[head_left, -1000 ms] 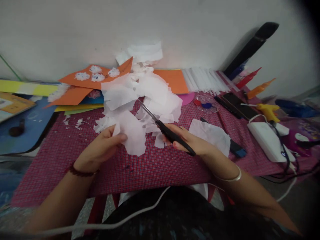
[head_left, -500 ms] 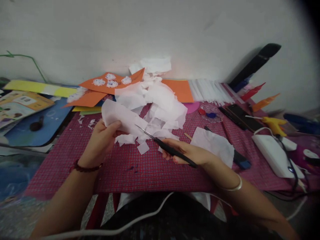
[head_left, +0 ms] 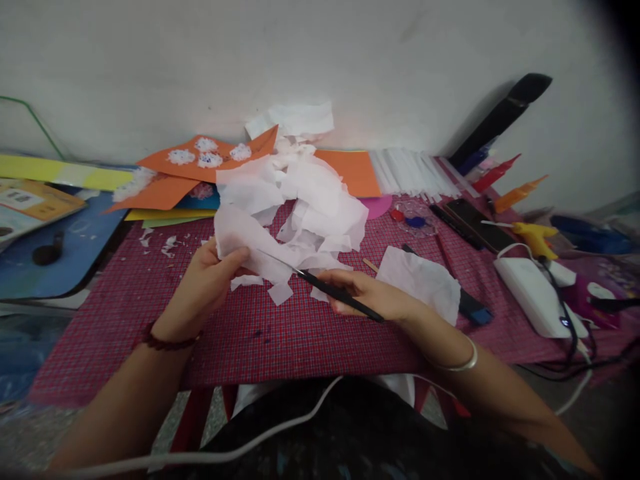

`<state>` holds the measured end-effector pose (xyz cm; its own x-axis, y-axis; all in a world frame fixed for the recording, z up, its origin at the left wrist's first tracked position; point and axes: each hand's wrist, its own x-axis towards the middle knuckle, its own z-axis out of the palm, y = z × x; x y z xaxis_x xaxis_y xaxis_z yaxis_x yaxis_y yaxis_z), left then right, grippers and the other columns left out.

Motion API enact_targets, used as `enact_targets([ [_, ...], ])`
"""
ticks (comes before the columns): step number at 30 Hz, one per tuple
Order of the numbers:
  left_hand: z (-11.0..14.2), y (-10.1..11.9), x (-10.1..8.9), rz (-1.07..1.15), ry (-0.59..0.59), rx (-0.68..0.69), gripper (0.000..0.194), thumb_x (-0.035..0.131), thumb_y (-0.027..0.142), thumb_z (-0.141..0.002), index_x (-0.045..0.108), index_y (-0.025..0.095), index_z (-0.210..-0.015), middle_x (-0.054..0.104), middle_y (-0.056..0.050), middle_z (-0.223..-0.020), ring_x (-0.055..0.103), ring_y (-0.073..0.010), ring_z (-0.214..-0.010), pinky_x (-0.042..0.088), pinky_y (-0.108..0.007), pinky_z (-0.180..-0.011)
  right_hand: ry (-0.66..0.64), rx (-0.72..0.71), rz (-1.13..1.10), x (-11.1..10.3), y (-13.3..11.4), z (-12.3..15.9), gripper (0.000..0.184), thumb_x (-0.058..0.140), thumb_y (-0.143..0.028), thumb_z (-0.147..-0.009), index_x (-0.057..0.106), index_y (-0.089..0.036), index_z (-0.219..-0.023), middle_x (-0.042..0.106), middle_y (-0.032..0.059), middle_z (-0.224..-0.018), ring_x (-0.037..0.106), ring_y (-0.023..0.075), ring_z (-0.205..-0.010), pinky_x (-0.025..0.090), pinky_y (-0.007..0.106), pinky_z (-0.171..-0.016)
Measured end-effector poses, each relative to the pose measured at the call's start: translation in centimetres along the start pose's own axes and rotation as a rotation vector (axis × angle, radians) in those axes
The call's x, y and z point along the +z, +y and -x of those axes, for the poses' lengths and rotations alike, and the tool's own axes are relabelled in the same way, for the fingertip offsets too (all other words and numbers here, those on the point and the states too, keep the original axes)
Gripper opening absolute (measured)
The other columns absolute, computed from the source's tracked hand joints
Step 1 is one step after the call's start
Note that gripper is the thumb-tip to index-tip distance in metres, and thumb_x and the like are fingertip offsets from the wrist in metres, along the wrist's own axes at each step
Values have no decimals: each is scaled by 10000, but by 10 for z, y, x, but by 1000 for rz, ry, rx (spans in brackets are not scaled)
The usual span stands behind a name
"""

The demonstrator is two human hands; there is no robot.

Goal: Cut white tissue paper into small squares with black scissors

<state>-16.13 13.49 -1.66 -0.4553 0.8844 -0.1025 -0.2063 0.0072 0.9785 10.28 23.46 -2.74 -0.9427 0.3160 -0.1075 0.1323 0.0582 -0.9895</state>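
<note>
Fingers (head_left: 235, 259) of the left hand (head_left: 203, 277) are closed on a white sheet (head_left: 243, 233), with the thumb lying on top of it. The right hand (head_left: 367, 293) has its fingers around the black handles of the scissors (head_left: 333, 288), and the blades reach to the sheet. Both hands are above the desk (head_left: 225, 353), which has a checked cloth. Behind the sheet lies a pile of white paper (head_left: 320, 187), and near the right forearm is another white piece (head_left: 423, 277).
</note>
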Motion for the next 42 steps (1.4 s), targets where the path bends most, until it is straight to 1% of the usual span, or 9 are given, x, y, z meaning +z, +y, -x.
enact_targets([
  [2, 1, 1, 1, -8, -9, -10, 223, 817, 257, -702, 719, 175, -885, 745, -31, -827, 680, -171, -684, 596, -292, -641, 23, 30, 1, 1, 0, 1, 652, 759, -521, -850, 598, -119, -1338, 600, 72, -1036, 543, 166, -877, 481, 293, -745],
  [6, 3, 6, 4, 8, -5, -23, 201, 809, 231, -725, 707, 176, -889, 725, -12, -779, 655, -146, -653, 573, -269, -629, 3, 136, -62, 3, 3, 3, 661, 721, -574, -878, 555, -151, -1358, 491, -20, -828, 402, 77, -587, 345, 235, -492],
  [8, 4, 6, 5, 36, -7, -19, 212, 825, 212, -706, 703, 172, -876, 721, -8, -757, 650, -141, -626, 571, -263, -600, -12, 94, -56, 4, 3, 3, 642, 718, -568, -885, 540, -165, -1352, 491, -15, -859, 414, 80, -619, 359, 232, -517],
  [13, 0, 2, 1, 71, -53, -61, 242, 865, 223, -682, 724, 150, -865, 734, -36, -796, 676, -151, -663, 604, -269, -626, -73, -83, 51, 1, -2, 1, 665, 657, -630, -912, 512, -156, -1357, 516, 44, -1007, 490, 150, -868, 441, 291, -746],
  [20, 0, -5, 8, 65, -202, -151, 286, 894, 313, -665, 739, 134, -825, 726, -52, -781, 661, -144, -615, 595, -242, -556, -84, -16, 0, -2, -1, 0, 795, 651, -702, -884, 465, -141, -1415, 484, 23, -949, 459, 134, -801, 403, 285, -690],
  [25, -2, -12, 9, 162, -175, -207, 219, 859, 277, -707, 692, 146, -761, 653, 0, -664, 615, -127, -555, 623, -294, -581, -72, -66, -64, -2, 6, 0, 773, 681, -678, -876, 489, -121, -1376, 507, 28, -943, 478, 129, -784, 405, 277, -661],
  [30, -2, -11, 9, 308, -237, -307, 227, 861, 260, -692, 695, 153, -805, 704, -32, -740, 688, -173, -666, 642, -351, -668, -21, -57, -36, -2, 3, 0, 701, 698, -679, -861, 545, -149, -1294, 519, 24, -916, 475, 133, -775, 411, 273, -651],
  [35, 4, -14, 17, 217, -276, -254, 234, 859, 164, -636, 713, 168, -820, 691, -2, -749, 640, -119, -645, 581, -254, -654, -32, -47, 15, -1, 3, -2, 737, 688, -670, -874, 524, -154, -1374, 508, 28, -943, 470, 138, -787, 420, 284, -681],
  [42, 3, -11, 16, 49, -389, -128, 202, 802, 194, -615, 725, 167, -800, 633, 7, -643, 539, -115, -551, 457, -232, -537, -73, -49, -27, -4, 5, -2, 794, 688, -686, -871, 511, -149, -1428, 516, 34, -966, 481, 138, -810, 447, 283, -718],
])
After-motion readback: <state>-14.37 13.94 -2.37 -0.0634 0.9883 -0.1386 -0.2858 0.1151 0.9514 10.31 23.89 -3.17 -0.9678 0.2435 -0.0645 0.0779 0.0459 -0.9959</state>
